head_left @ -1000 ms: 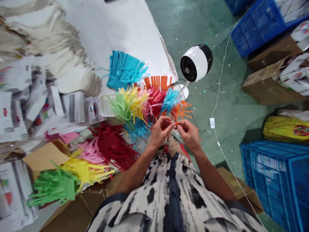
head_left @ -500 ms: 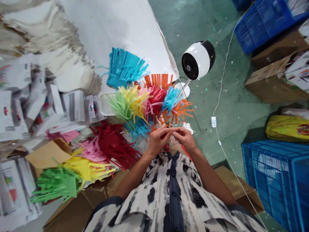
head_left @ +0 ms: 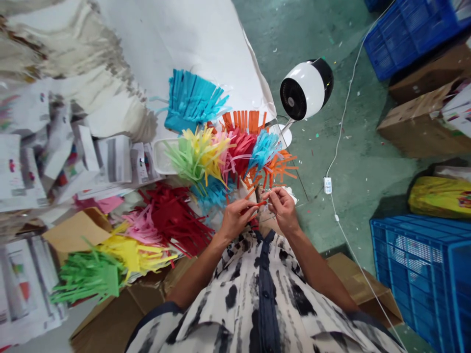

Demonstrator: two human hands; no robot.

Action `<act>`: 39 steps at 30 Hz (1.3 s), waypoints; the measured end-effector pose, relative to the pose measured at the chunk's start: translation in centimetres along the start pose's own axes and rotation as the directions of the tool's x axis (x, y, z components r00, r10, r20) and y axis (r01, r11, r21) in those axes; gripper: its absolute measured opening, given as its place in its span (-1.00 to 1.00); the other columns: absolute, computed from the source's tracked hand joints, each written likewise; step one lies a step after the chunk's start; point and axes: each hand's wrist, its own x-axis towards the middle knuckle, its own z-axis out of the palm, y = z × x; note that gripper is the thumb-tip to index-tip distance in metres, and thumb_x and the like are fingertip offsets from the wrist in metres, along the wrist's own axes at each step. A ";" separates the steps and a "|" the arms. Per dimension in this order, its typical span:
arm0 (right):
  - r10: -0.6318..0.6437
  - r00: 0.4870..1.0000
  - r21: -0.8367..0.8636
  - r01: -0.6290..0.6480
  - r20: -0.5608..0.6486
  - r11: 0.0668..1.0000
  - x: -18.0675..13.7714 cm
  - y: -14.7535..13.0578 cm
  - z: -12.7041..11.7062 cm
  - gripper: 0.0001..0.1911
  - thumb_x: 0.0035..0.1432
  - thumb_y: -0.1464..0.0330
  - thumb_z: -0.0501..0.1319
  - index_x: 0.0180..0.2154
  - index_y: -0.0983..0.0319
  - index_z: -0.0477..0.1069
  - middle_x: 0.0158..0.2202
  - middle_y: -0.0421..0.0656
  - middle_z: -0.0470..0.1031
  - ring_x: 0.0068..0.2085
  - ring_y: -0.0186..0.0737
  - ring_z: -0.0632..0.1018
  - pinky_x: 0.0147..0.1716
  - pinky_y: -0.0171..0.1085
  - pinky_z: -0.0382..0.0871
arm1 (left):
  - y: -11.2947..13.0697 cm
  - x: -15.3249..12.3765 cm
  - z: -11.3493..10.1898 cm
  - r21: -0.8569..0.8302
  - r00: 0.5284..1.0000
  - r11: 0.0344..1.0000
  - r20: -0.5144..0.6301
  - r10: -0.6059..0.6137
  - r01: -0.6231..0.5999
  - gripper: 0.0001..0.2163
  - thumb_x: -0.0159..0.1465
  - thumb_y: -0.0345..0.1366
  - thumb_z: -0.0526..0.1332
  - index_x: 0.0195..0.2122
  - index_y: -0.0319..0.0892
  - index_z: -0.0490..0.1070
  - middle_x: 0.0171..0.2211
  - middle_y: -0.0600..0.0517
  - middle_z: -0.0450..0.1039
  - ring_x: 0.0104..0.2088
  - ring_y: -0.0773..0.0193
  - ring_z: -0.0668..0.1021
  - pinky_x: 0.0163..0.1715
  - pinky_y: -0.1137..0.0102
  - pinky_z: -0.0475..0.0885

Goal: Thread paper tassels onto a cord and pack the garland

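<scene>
My left hand [head_left: 235, 218] and my right hand [head_left: 281, 208] meet close in front of my chest, fingers pinched together. Between them runs a thin orange paper strip [head_left: 260, 203], gripped by both hands. It belongs to a multicoloured fringed paper garland [head_left: 228, 157] of green, yellow, pink, red, blue and orange tassels hanging just beyond my fingers. A thin string at my right fingertips is hard to make out.
Stacks of fringed paper lie on the table at left: red [head_left: 172, 220], pink, yellow [head_left: 136, 255], green [head_left: 88, 279] and blue [head_left: 191, 103]. A small fan [head_left: 305, 90] stands on the floor ahead. Blue crates [head_left: 423, 274] and cardboard boxes [head_left: 423, 122] are at right.
Both hands have stayed pinched together, shifting slightly up and right while working the orange strip. The view has tilted a little.
</scene>
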 end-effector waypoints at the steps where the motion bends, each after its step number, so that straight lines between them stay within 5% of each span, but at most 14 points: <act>1: -0.005 1.000 -0.023 0.005 -0.008 1.000 0.1 0.3 0.0 -0.57 0.24 -0.07 0.30 -0.27 0.14 0.33 -0.35 -0.22 0.55 -0.57 -0.42 0.22 -0.60 -0.37 0.09 | -0.4 0.3 0.0 0.009 1.000 1.000 0.008 -0.011 0.011 -0.80 0.40 -0.11 0.30 -0.19 -0.08 0.66 -0.34 -0.01 0.63 -0.35 0.25 0.59 -0.30 0.39 0.42; 6: -0.096 0.988 -0.183 0.073 -0.121 0.980 1.6 2.2 0.0 -0.59 0.30 -0.05 0.24 -0.28 0.17 0.35 -0.41 -0.21 0.54 -0.47 -0.33 0.44 -0.47 -0.34 0.31 | -1.7 4.9 0.5 0.305 0.993 0.950 -0.108 -0.041 0.073 -0.79 0.42 -0.15 0.27 -0.27 -0.13 0.62 -0.35 -0.03 0.58 -0.35 0.21 0.55 -0.28 0.36 0.34; 11: -0.235 0.966 -0.307 0.192 -0.110 0.932 2.9 2.4 0.4 -0.70 0.37 0.06 0.21 -0.22 0.16 0.38 -0.34 -0.18 0.57 -0.32 -0.24 0.58 -0.24 -0.25 0.46 | -1.5 9.4 2.5 0.647 0.990 0.750 -0.115 -0.085 0.140 -0.87 0.39 -0.25 0.28 -0.17 -0.19 0.56 -0.19 -0.19 0.55 -0.20 0.03 0.56 -0.31 0.30 0.28; 17: -0.501 0.852 -0.609 0.480 0.152 0.631 3.8 0.4 -0.2 -0.80 0.44 0.23 0.13 -0.20 0.12 0.49 0.14 0.00 0.53 0.15 -0.04 0.54 0.09 -0.09 0.44 | 1.2 8.6 1.6 0.747 0.996 0.665 -0.036 0.079 -0.026 -0.89 0.41 -0.34 0.20 -0.19 -0.15 0.52 -0.24 -0.17 0.54 -0.17 0.01 0.52 -0.22 0.23 0.30; 22: -0.445 0.838 -0.612 0.539 0.317 0.578 4.8 -1.1 -0.8 -0.79 0.46 0.25 0.08 -0.13 0.09 0.48 0.16 -0.01 0.53 0.15 -0.03 0.55 0.12 -0.07 0.43 | 3.8 7.7 -0.9 0.503 0.979 0.850 -0.038 0.200 -0.154 -0.88 0.41 -0.29 0.22 -0.22 -0.13 0.54 -0.28 -0.09 0.59 -0.22 0.09 0.56 -0.15 0.22 0.37; 25: -0.444 0.843 -0.512 0.537 0.303 0.671 4.9 -2.1 -0.7 -0.82 0.42 0.20 0.13 -0.20 0.12 0.43 0.02 -0.03 0.55 0.06 -0.05 0.55 0.09 -0.08 0.45 | 4.3 7.8 -2.0 0.115 0.981 0.988 -0.152 0.122 -0.105 -0.86 0.38 -0.22 0.29 -0.09 -0.10 0.57 -0.24 -0.01 0.62 -0.24 0.20 0.61 -0.19 0.31 0.45; 29: -0.284 0.905 -0.295 0.378 0.316 0.878 4.6 -3.3 -0.3 -0.75 0.36 0.09 0.22 -0.23 0.13 0.39 -0.14 -0.12 0.51 -0.20 -0.19 0.54 -0.17 -0.20 0.50 | 4.1 8.2 -2.6 -0.326 0.994 0.945 -0.100 -0.043 0.008 -0.71 0.32 -0.11 0.38 0.01 -0.10 0.60 -0.19 -0.01 0.65 -0.22 0.23 0.66 -0.26 0.39 0.52; 32: -0.167 0.913 -0.182 0.248 0.372 0.951 4.3 -3.8 -0.2 -0.67 0.29 0.02 0.28 -0.21 0.14 0.41 -0.24 -0.18 0.48 -0.31 -0.25 0.50 -0.27 -0.23 0.49 | 4.0 8.5 -2.6 -0.383 0.991 0.922 -0.098 -0.092 0.047 -0.72 0.26 -0.09 0.43 -0.10 -0.13 0.64 -0.22 -0.02 0.66 -0.28 0.24 0.66 -0.31 0.41 0.53; 39: -0.115 0.915 -0.131 0.178 0.387 0.975 4.3 -3.9 0.0 -0.59 0.19 -0.04 0.36 -0.26 0.16 0.43 -0.28 -0.20 0.46 -0.34 -0.29 0.48 -0.33 -0.27 0.49 | 4.0 8.5 -2.4 -0.421 0.979 0.903 -0.132 -0.153 0.084 -0.74 0.21 -0.08 0.47 -0.22 -0.15 0.65 -0.31 0.02 0.65 -0.39 0.31 0.61 -0.40 0.44 0.50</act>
